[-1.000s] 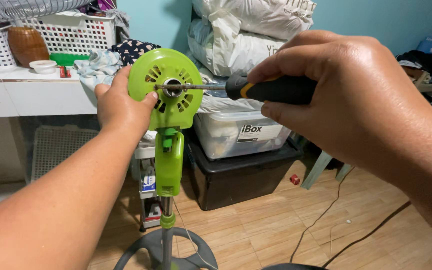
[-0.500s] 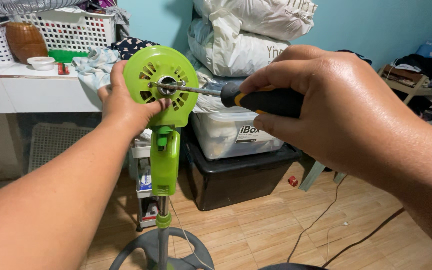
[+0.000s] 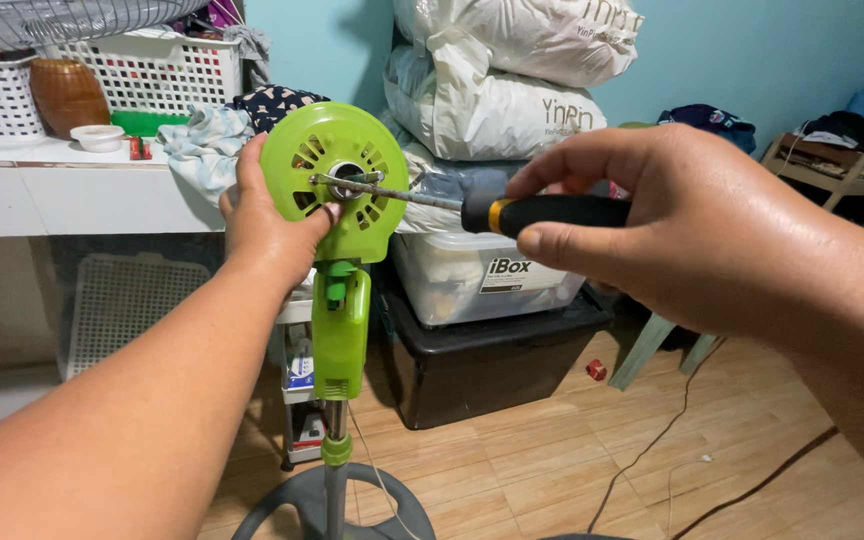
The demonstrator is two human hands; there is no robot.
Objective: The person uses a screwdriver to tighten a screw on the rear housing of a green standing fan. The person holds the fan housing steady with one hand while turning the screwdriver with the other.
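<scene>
In the middle left of the frame, the left hand wraps around the side of the round green fan motor cover, which sits on top of a green fan stand. The right hand, at the middle right, squeezes the black handle of a screwdriver. Its metal tip seems to touch a small metal piece at the cover's middle hole, though that is hard to see.

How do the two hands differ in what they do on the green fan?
The left hand grips the rim of the green fan motor housing, thumb on its face; the right hand touches no fan part and holds a screwdriver. The left hand is farther from the camera, the right hand nearer. Both are bare.
</scene>
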